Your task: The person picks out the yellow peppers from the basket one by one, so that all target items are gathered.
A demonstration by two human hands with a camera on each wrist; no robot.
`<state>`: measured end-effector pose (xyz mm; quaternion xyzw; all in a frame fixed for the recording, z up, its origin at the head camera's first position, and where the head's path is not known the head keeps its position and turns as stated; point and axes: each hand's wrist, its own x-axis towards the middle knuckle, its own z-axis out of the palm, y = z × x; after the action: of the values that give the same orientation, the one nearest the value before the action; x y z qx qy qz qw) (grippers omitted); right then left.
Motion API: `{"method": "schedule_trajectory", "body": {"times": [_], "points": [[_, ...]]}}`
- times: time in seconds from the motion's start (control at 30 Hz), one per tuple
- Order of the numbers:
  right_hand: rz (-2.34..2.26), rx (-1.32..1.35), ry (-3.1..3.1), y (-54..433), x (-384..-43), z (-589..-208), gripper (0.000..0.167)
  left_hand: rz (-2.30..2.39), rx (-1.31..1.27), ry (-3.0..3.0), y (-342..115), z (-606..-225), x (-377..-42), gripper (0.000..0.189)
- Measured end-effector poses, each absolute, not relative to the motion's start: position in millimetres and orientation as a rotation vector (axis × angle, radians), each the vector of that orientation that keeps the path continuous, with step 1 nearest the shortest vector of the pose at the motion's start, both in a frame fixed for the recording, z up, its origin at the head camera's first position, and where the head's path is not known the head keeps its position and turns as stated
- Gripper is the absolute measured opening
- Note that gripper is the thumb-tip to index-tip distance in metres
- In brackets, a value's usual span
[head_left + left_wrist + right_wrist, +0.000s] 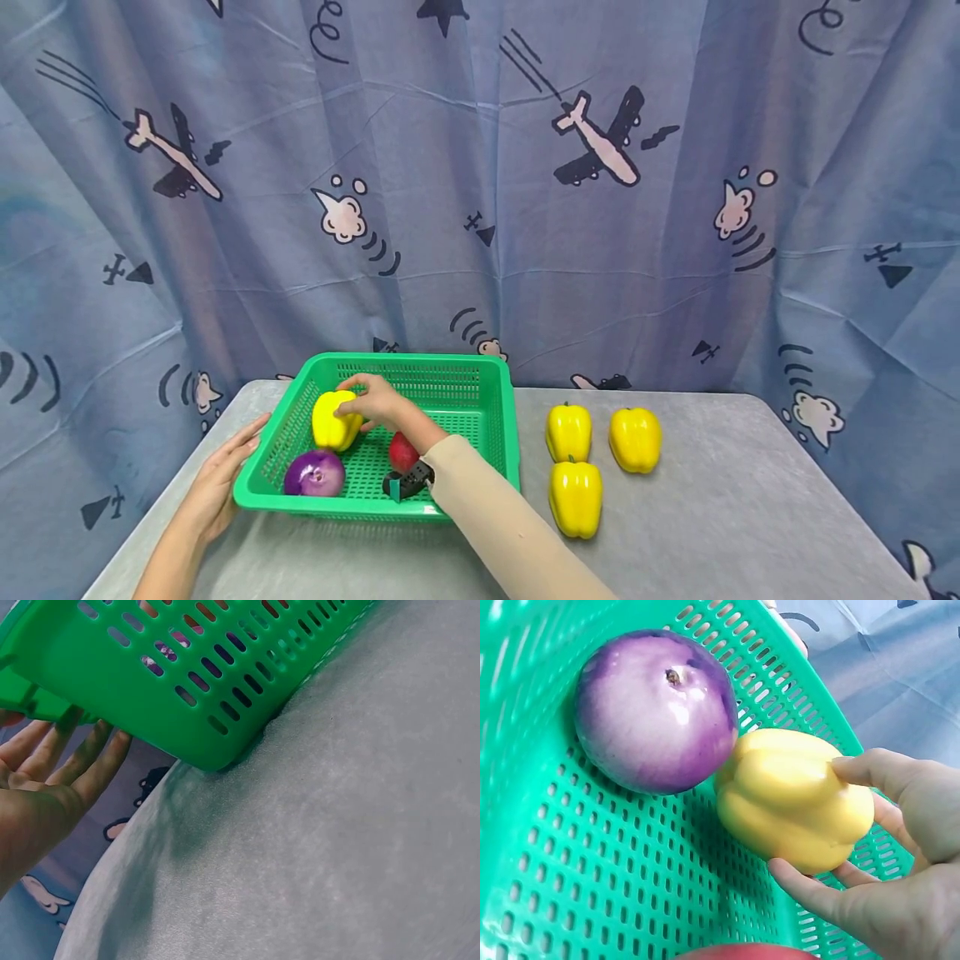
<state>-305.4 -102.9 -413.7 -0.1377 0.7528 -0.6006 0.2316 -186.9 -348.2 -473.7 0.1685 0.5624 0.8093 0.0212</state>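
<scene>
My right hand (378,403) reaches into the green basket (512,433) and holds a yellow bell pepper (795,799) between thumb and fingers, near the basket's left side. Next to that pepper lies a round purple vegetable with a pale top (656,712), its exact kind unclear. A red round thing (402,452) sits further right in the basket, partly hidden by my right wrist. My left hand (219,482) rests against the basket's left side with its fingers extended; in the left wrist view these fingers (97,757) touch the outside under the rim.
Right of the basket, on the grey table (697,517), stand three more yellow bell peppers: a back one (568,432), a right one (635,439) and a front one (576,498). A blue curtain with airplane prints (420,250) hangs behind the table.
</scene>
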Motion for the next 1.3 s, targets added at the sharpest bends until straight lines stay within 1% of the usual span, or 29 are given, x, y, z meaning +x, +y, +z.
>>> {"method": "schedule_trajectory", "body": {"times": [0.27,0.53,0.8,1.3], "points": [[-1.673,-0.374,2.059,-102.5,-305.6,-407.8,0.037,2.518,0.531,1.758,-347.6,-474.4,-186.3,0.053],[-1.697,-0.376,2.084,-101.1,-303.5,-402.0,0.040,2.521,0.536,1.742,-347.4,-472.9,-186.3,0.053],[-1.698,-0.389,2.087,-98.8,-301.0,-399.8,0.037,2.508,0.512,1.753,-348.7,-474.8,-187.2,0.053],[-1.701,-0.412,2.115,-86.4,-293.7,-390.4,0.038,2.506,0.593,1.718,-347.7,-474.8,-186.5,0.056]]}}
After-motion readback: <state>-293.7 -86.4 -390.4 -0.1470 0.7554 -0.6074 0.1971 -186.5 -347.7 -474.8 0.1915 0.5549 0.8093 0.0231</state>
